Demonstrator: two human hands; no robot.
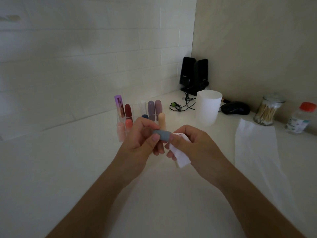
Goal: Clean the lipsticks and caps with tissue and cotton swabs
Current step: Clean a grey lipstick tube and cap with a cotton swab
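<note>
Left hand (139, 141) pinches our grey-blue cylindrical lipstick tube (162, 135) (cap? dim), right hand (195, 145) grips folded white tissue (181, 158), just before the clear acrylic rack (136, 109). Slip and we topple it.

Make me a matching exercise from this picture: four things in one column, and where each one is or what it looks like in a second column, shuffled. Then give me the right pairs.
Things:
1. grey lipstick
2. folded tissue
3. swabs
4. bottle

Descriptions:
A. has a red cap
B. stand in the glass jar
C. gripped by the left hand
D. held in the right hand

Pairs: 1-C, 2-D, 3-B, 4-A.
</note>
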